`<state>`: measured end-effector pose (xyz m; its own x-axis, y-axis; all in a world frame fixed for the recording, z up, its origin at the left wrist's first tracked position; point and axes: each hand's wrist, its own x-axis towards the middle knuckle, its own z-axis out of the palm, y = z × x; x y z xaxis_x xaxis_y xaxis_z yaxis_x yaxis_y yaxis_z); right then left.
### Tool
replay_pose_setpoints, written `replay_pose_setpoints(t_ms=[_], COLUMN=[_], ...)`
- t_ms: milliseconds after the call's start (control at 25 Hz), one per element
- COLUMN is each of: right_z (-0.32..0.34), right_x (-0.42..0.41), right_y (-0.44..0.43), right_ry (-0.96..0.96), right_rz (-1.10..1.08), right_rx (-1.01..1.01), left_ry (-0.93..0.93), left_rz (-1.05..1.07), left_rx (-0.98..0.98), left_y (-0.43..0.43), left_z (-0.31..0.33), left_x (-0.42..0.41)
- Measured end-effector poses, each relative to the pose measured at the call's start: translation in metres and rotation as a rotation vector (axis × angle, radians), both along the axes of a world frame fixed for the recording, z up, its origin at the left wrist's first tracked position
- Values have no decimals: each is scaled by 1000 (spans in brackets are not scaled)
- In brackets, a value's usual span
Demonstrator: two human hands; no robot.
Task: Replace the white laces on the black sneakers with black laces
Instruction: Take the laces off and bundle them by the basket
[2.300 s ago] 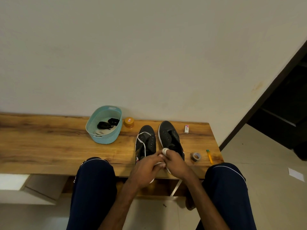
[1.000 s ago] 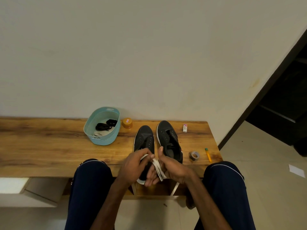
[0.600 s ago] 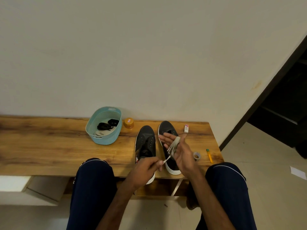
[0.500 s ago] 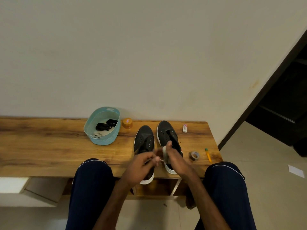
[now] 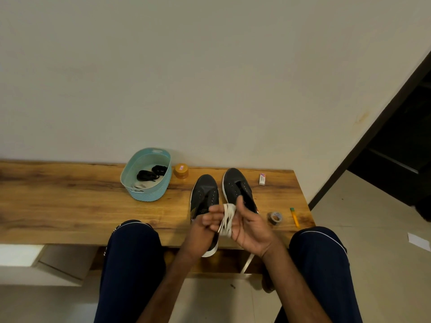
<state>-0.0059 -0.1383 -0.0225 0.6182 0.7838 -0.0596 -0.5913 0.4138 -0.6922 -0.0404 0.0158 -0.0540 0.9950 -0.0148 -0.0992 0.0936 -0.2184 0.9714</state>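
Observation:
Two black sneakers with white soles stand side by side on the wooden bench, the left sneaker (image 5: 204,194) and the right sneaker (image 5: 235,185), both with bare eyelets. A white lace (image 5: 227,219) is wound in loops around the fingers of my right hand (image 5: 250,227), which is raised palm-up over the heels. My left hand (image 5: 200,231) pinches the lace beside it. Two bundled black laces (image 5: 151,173) and a white lace lie in the teal basket (image 5: 149,194).
The wooden bench (image 5: 70,206) runs along a wall. An orange jar (image 5: 181,170) stands beside the basket. A small white box (image 5: 262,178), a tape roll (image 5: 275,217) and a yellow pen (image 5: 294,216) lie at the right end. My knees are at the bench's front edge.
The white lace came free of the left sneaker. My left hand has kept wrapping it round my right hand's fingers, and the bundle is now thicker.

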Motion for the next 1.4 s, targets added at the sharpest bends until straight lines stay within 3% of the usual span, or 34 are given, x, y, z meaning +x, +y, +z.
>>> replay_pose_setpoints(t_ms=[160,320,440,600,760,1080,1400], right_z=[3,1,0,1,0,4,5], right_x=[-1,-3,-1,-2,-4,5,4], right_y=[11,21,19,13,12,0,-12], right_ry=[166,174,248,228,159,-19,5], right_rz=[-210,-419,-511,-491,-443,-90,-131], right_rx=[135,-73,-103,-115,-195,-129,-344], left_ry=[22,131,169,106,-26,102,0], left_rz=[16,87,51,-7,101,241,99], left_rx=[-85,-247,-254,-213,-175,-380,-50], left_y=[-18,-20,-17,-22,-31,-32,-10], left_z=[14,16,9,11,2,15,-1], left_x=[-7,-10,-8,-11,-14,-9,2])
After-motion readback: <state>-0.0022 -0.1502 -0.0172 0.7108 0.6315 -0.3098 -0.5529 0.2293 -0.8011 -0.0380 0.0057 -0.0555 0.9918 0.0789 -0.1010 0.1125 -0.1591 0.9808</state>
